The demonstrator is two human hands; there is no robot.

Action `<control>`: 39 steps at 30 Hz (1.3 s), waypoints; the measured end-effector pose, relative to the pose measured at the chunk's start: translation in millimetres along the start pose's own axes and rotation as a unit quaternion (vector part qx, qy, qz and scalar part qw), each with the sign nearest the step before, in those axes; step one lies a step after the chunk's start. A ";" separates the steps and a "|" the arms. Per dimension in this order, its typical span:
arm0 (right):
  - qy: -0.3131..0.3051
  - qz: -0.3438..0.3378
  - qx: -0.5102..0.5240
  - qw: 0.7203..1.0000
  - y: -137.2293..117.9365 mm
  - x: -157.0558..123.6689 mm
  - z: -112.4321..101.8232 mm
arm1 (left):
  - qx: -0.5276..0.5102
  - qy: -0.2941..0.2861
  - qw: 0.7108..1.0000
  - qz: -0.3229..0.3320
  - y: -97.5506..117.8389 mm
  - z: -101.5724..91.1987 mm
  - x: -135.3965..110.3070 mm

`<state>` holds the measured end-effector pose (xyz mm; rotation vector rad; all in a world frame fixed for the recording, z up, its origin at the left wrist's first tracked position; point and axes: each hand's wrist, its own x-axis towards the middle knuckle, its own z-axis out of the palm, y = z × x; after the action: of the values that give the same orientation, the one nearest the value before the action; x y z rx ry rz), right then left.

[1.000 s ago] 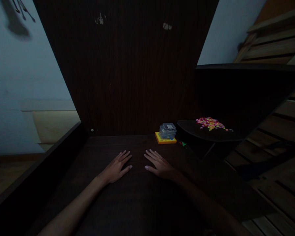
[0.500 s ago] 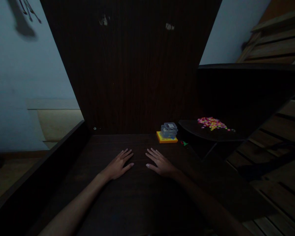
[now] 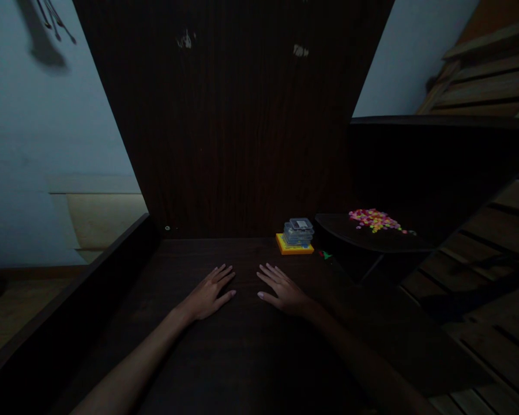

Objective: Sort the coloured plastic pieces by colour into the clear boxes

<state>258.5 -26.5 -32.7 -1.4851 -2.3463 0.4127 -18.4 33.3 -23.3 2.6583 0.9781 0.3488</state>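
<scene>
My left hand lies flat, palm down, on a dark wooden table, fingers stretched out and empty. My right hand rests the same way a short gap to its right, also holding nothing. Beyond the right hand, at the table's back edge, a stack of clear plastic cases sits on an orange base. A small green and red piece lies just right of it. A heap of small pink, yellow and orange pieces lies on a dark curved tray farther right.
A tall dark wooden panel rises behind the table. A dark raised rail runs along the table's left side. A dark box-like block stands at the right, with wooden slats behind it. The scene is dim.
Both hands stay flat in the same spot. Only the camera view has shifted slightly.
</scene>
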 end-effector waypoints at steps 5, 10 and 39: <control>-0.006 0.010 0.004 1.000 -0.2 0.8 -1.0 | 0.009 -0.017 1.000 -0.007 2.3 -2.5 0.1; -0.002 0.003 -0.012 1.000 -0.4 -0.2 -0.4 | 0.017 0.005 1.000 0.012 -1.2 -0.9 0.0; 0.002 -0.006 -0.024 1.000 -2.9 -0.6 -2.6 | 0.028 0.024 0.999 0.017 -4.0 2.0 -0.9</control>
<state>257.4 -28.1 -29.2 -1.4911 -2.3762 0.3514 -20.8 35.3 -26.7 2.7308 0.9712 0.3992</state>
